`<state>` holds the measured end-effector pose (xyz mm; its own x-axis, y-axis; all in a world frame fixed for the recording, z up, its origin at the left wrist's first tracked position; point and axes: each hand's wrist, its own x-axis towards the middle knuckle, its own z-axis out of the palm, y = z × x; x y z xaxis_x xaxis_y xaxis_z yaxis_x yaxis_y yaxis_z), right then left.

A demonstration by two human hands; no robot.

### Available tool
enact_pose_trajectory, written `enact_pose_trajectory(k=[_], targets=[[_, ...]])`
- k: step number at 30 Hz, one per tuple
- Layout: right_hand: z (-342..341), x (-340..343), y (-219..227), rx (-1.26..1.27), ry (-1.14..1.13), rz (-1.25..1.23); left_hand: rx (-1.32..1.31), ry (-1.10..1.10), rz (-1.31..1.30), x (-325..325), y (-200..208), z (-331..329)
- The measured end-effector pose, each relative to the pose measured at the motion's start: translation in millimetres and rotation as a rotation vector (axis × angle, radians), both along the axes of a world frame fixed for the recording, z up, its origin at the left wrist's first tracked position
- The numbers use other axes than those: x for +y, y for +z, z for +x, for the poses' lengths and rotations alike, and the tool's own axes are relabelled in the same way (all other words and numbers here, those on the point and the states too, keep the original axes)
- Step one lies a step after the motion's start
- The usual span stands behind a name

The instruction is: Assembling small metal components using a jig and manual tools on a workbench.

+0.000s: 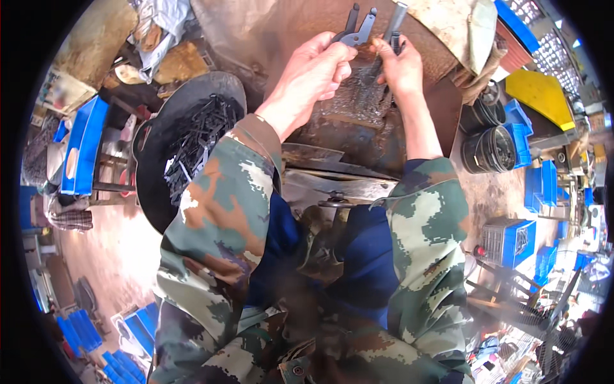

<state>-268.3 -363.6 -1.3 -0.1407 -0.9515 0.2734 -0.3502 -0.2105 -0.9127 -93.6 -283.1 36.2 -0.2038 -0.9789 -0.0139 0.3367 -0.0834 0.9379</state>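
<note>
While L fingers (338, 69) round pliers (358, 37), R fingers (385, 52) round dk pc (395, 43), L-side tub (148, 173) w/ blk strips (208, 125)

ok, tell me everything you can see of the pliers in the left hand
The pliers look like metal, with two jaws, one blackish, one blue-grey with a dark tip, spread apart and pointing away from the person. They meet at a pivot. The left hand grips them, hiding the handles, left of the right hand.

hands (316, 73): 2 | pliers (351, 40): 1 | black basin (151, 185): 1 | black buckets (471, 155): 2 | yellow panel (540, 99): 1 | strips (203, 136): dozens, probably; heaped
</note>
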Motion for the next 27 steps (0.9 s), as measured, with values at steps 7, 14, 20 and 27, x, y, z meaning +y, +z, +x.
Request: enact_pose_trajectory(k=[7,14,20,27], targets=[[-2,6,-4,0.088,-0.03,0.104,0.159,0.003,0.099,-13,-37,-22],[-16,-11,-4,0.131,-0.006,0.021,0.022,0.019,0.007,-10,-52,-33],[-17,-21,-21,-0.15,0.127,-0.001,-0.518,0.148,-0.256,-3,-52,-41],[-18,-25,-21,-0.103,0.145,0.011,-0.685,0.227,-0.337,8,-40,-28]])
